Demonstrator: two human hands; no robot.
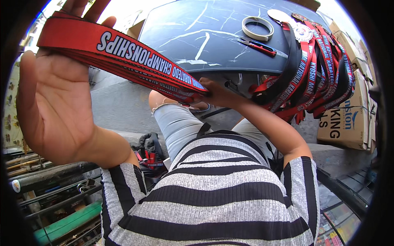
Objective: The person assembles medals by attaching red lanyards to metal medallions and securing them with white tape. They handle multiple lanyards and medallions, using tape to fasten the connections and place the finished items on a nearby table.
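Note:
A bundle of red ribbons (131, 53) with white lettering and black edges stretches between my two hands. My left hand (61, 98) is raised at the left, palm toward me. Its fingers are extended, and the ribbons loop across them rather than being gripped. Near my knees, my right hand (215, 92) is closed around the other end of the bundle. What lies inside that fist is hidden.
A dark marbled table (176, 41) stands ahead, bearing a tape roll (259, 38) and red-handled thread snips (262, 47). Medals (303, 33) lie at its right edge, their many ribbons (312, 78) hanging down. Cardboard boxes (344, 127) stand at right; a rack (53, 180) at left.

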